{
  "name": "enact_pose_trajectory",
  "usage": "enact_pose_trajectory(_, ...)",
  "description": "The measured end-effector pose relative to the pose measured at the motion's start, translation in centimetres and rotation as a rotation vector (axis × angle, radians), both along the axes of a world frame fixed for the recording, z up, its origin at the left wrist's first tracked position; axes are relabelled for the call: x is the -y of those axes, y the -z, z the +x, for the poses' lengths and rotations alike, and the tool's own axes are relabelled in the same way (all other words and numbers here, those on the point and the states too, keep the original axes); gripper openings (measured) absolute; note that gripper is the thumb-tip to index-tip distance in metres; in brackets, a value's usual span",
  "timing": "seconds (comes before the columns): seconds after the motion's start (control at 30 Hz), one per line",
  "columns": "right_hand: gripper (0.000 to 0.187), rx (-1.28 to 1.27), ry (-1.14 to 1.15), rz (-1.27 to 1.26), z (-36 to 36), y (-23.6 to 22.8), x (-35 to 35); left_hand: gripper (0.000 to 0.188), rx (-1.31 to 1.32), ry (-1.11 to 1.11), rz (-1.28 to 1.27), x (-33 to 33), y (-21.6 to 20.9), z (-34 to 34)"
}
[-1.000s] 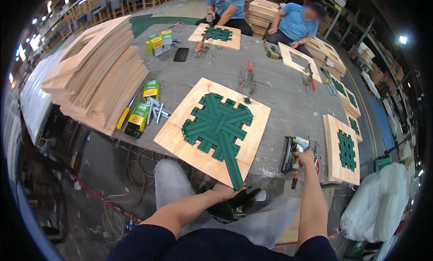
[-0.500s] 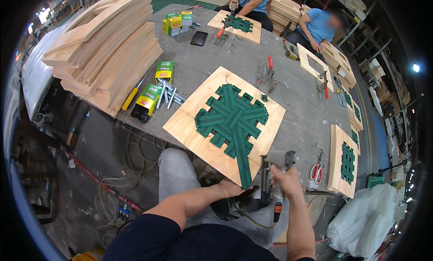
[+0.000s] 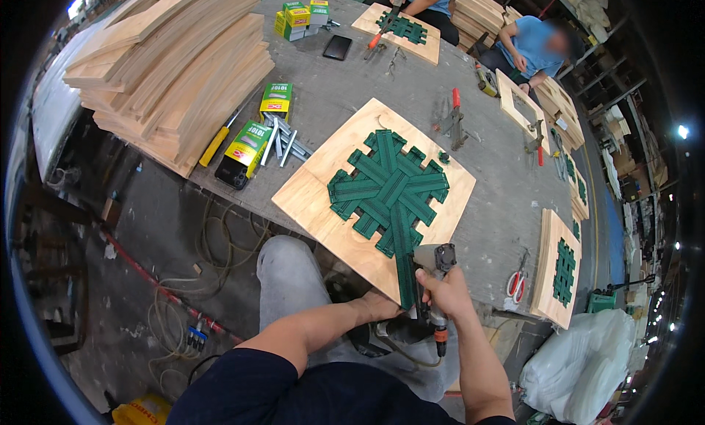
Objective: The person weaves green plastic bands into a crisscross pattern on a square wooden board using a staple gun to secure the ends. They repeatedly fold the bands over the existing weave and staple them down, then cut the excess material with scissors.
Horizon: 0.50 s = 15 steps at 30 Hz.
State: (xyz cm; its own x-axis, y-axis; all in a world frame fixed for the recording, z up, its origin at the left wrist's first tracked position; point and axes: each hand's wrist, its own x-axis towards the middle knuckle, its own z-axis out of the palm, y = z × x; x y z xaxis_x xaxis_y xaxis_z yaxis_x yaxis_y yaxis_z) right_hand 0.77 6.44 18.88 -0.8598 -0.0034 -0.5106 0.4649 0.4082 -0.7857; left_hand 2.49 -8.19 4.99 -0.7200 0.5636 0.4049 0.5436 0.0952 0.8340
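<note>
Strap [image 3: 405, 278] beside air stapler [image 3: 435, 259]

The wooden board [image 3: 312, 201] lies on the desk [image 3: 507, 182], its near corner jutting past the edge. Green webbing [image 3: 393, 184] criss-crosses its middle, the strap running down to that corner. The right hand [image 3: 449, 293] has its fingers wrapped around the air stapler's handle; whether the nose touches the strap cannot be told. The left hand [image 3: 376, 307] is at the corner, its fingers largely hidden, so their grip cannot be told. Good work here likely calls for a flat, taut strap, a squarely seated nose and left fingers well clear of it.
</note>
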Motion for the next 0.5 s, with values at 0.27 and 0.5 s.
enact_pose_trajectory(0.27, 0.022, -0.007, 0.005, 0.023, 0.2, 0.0, 0.8, 0.019, -0.091, -0.068, -0.012, -1.0, 2.2, 0.2)
enact_pose_trajectory(0.5, 0.022, 0.023, -0.024, 0.015, 0.8, 0.1, 1.6, 0.016, -0.065, -0.059, 0.003, -1.3, 3.3, 1.1)
